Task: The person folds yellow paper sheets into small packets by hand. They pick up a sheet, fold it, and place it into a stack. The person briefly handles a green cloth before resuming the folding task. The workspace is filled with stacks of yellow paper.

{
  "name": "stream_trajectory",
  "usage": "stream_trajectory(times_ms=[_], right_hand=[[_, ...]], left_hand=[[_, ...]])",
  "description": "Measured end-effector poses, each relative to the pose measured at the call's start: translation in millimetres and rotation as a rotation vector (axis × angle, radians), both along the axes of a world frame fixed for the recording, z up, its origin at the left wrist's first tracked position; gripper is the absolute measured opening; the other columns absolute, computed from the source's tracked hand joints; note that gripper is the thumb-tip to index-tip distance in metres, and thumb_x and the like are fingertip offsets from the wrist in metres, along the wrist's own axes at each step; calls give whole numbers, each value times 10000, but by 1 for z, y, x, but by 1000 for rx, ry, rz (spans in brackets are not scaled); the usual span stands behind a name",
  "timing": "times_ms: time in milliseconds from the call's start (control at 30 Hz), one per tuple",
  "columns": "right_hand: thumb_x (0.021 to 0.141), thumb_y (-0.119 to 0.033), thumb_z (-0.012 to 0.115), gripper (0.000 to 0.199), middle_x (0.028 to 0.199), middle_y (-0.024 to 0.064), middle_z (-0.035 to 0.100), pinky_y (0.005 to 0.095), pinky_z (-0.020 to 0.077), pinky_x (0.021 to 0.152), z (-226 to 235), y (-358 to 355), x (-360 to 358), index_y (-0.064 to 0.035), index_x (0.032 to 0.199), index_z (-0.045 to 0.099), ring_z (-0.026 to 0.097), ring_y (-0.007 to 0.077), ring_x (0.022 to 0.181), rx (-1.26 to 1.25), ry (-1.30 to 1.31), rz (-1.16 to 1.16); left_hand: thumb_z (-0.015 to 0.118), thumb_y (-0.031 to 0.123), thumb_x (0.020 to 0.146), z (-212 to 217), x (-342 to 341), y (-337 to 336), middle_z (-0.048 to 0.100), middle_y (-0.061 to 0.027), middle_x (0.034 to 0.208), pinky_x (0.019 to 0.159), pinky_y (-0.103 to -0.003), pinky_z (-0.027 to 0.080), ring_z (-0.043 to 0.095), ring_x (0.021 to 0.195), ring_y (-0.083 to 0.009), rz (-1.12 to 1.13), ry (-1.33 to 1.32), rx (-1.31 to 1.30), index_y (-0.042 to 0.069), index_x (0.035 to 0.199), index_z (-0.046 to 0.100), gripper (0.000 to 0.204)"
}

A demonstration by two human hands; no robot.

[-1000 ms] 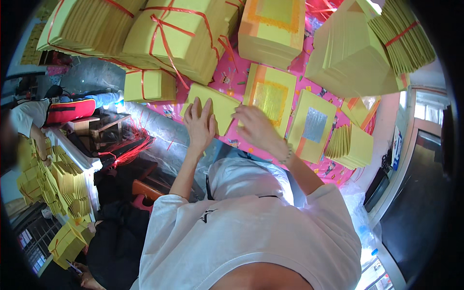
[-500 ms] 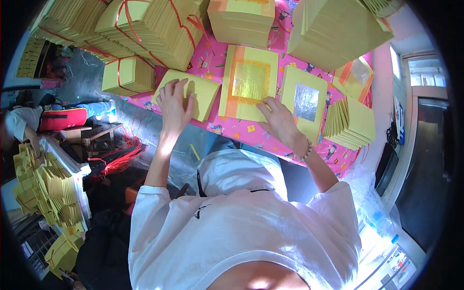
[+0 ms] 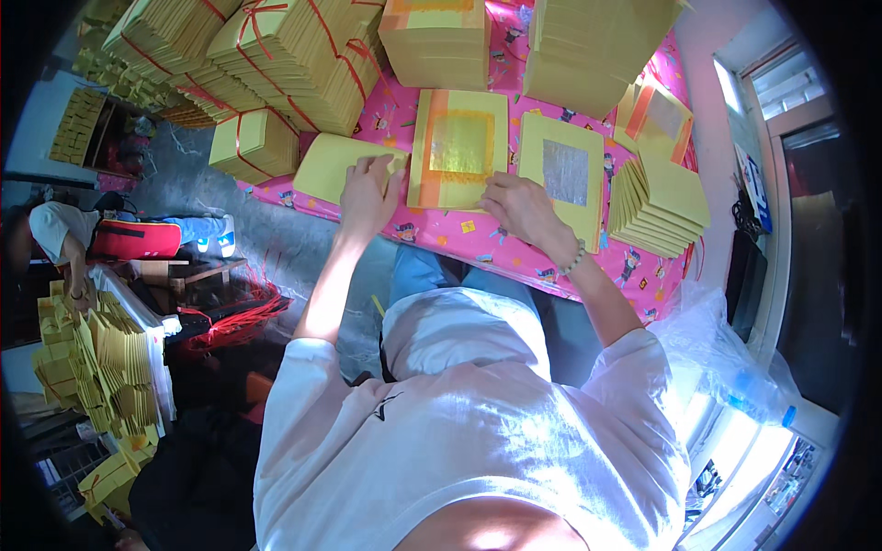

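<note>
Apparently, edges are being handled; a light fingertip hold would be called for. Left of the gold-patched stack (image 3: 459, 147), a plain yellow stack (image 3: 323, 169) is partly covered by the bent left hand (image 3: 369, 196); at the gold-patched stack's near right corner, the right hand (image 3: 525, 212) is curled. Any grip cannot be told, fingertips being partly hidden.

Left hand (image 3: 369, 202) hides corner of yellow paper pile (image 3: 323, 167). Right hand (image 3: 525, 209) hides low corner of silver-patch paper (image 3: 565, 173). Tall yellow stack (image 3: 593, 50) cut off on top. Other person's head (image 3: 18, 234) lost in dark.
</note>
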State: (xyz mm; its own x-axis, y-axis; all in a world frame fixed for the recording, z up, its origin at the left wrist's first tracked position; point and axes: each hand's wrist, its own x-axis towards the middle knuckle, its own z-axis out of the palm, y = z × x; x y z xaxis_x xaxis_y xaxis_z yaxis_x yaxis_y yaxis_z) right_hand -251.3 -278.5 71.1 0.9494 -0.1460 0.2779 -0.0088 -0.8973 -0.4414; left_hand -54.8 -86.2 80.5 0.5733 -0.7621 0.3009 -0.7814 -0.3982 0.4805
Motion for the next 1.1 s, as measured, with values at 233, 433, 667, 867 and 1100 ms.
stream_trajectory(times_ms=[233,433,667,867,1100], right_hand=[[835,-158,621,155,836,133,622,420,508,710,4,2,1,-11,796,653,626,316,806,70,90,-92],[846,-196,608,195,825,144,633,443,490,734,8,0,3,-12,811,663,621,333,825,156,144,-160],[853,-217,598,218,825,150,644,447,488,742,10,-2,5,-21,841,692,620,335,839,201,166,-186],[860,-228,592,232,820,161,642,448,489,747,9,-1,6,-19,844,692,622,336,842,211,145,-198],[871,-230,580,239,819,173,641,454,486,735,7,-1,8,-16,843,683,623,350,812,221,137,-216]], left_hand=[[671,167,813,-14,4,6,599,-154,1082,843,-442,449,535,977,-354,-44,-60,-47,53,1087,638,298],[729,182,747,16,-10,-7,638,-101,976,820,-410,436,554,954,-309,-281,-67,52,88,1024,666,300],[764,120,667,6,-14,-14,659,-93,920,805,-407,452,595,900,-298,-345,36,183,83,1018,672,365],[751,80,674,-1,-11,-13,666,-78,869,788,-405,458,607,873,-282,-335,101,145,101,997,678,332],[733,37,665,-3,-10,-11,665,-117,901,771,-405,490,605,841,-317,-352,93,107,51,1026,667,367]])
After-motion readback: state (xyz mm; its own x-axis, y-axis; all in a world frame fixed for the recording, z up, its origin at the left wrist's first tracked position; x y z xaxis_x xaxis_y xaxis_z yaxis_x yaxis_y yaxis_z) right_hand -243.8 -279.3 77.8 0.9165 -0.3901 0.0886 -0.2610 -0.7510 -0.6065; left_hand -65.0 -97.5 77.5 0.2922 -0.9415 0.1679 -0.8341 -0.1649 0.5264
